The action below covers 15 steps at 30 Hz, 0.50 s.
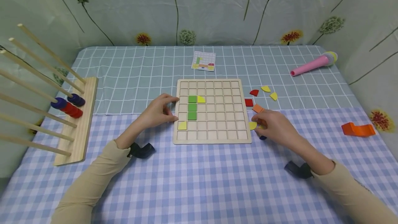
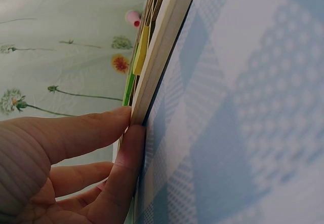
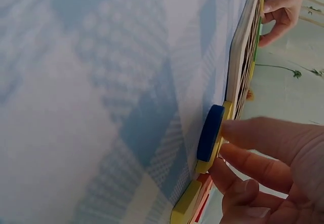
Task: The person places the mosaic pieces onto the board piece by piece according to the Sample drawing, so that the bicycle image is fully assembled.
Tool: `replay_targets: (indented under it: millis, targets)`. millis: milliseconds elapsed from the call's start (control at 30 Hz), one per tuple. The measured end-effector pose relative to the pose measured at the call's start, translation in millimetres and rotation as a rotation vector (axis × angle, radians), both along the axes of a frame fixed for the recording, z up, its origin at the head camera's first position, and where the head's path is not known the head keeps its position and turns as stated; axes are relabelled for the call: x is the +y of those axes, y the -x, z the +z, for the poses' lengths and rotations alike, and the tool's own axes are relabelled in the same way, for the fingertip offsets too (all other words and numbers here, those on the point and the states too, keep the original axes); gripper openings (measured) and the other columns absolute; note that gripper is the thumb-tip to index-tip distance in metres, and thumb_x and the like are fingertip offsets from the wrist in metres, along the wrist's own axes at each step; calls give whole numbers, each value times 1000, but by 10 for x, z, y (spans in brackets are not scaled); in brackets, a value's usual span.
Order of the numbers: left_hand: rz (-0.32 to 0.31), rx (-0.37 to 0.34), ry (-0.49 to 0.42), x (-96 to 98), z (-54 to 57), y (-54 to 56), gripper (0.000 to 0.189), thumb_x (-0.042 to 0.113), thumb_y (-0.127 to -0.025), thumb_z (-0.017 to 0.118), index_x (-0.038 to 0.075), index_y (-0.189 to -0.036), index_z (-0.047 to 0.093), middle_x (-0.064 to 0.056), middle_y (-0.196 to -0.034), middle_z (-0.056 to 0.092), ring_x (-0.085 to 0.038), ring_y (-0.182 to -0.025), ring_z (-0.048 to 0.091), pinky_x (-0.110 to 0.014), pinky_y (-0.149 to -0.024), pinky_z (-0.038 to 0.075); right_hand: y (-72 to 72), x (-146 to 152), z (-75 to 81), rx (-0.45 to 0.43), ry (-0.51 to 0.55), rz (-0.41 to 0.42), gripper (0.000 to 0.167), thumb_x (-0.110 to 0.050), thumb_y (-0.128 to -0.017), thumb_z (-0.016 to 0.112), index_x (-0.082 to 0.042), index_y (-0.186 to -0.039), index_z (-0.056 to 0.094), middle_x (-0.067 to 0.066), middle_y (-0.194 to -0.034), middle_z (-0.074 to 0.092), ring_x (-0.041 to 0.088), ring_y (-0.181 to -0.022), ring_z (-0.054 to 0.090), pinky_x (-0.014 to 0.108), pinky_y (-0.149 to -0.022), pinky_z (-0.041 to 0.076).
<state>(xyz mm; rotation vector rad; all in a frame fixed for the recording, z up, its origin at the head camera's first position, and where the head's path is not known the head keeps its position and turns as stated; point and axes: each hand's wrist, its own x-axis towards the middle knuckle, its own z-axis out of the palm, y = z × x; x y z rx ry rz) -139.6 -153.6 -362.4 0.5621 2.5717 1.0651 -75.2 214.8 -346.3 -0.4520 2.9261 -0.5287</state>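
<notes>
A square wooden grid board (image 1: 216,116) lies mid-table, holding several green squares (image 1: 192,107), a yellow quarter-round piece (image 1: 201,99) and another yellow piece (image 1: 182,125). My left hand (image 1: 158,111) touches the board's left edge, thumb and forefinger spread along it. Just off the right edge, my right hand (image 1: 275,125) reaches down over loose pieces. Its thumb tip meets a dark blue piece (image 3: 210,133) beside a yellow piece (image 1: 253,126), forefinger a little apart. The palm hides part of these from above. An orange piece (image 1: 257,108) lies at its fingertips.
Red pieces (image 1: 248,102) and yellow quarter-rounds (image 1: 273,96) lie scattered right of the board. Behind it is a small pattern card (image 1: 203,61). A wooden peg rack (image 1: 76,130) with rings stands left; a pink toy microphone (image 1: 312,64) and an orange block (image 1: 358,130) lie right.
</notes>
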Motion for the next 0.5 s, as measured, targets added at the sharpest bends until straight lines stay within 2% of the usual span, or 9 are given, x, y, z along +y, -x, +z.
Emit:
replay_targets:
  millis: [333,500]
  targets:
    - [1,4,3,1,-13,2,67,8,-76,75,-1,-136,45,-17,-127,47,-12,-70,61,-19,-63,47,25,17,-11,0,80,-31,20,0,-78,66,-3,-97,71,7,-81,67,13,-66,51,21,-58,39]
    - [0,8,5,1,-19,5,67,9,-77,75,0,-136,46,-17,-127,47,-12,-70,61,-19,-63,47,29,24,-25,-32,156,-23,24,-4,-77,71,-3,-101,70,4,-67,59,10,-58,45,19,-52,36]
